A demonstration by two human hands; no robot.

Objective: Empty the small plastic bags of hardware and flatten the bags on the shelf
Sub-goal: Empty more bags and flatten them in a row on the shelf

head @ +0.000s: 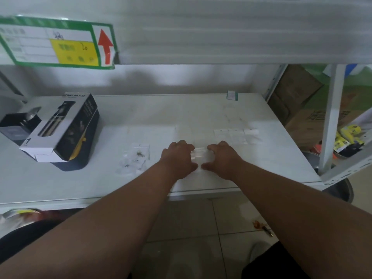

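Both hands meet over a small clear plastic bag (198, 154) near the front middle of the white shelf (261, 158). My left hand (178, 159) and my right hand (220, 159) each pinch one side of it between curled fingers and thumb. Left of my hands lies a small pile of clear bags with dark screws (135, 159) showing inside. Three flat empty bags (235, 135) lie side by side to the right, further back. Whether the bag in my hands holds hardware cannot be seen.
A dark spray-bottle box (64, 129) stands at the left with a smaller black box (18, 125) behind it. A shelf label with a red arrow (58, 43) hangs on the upper shelf edge. A white upright post (330, 121) and cardboard boxes (298, 101) border the right side.
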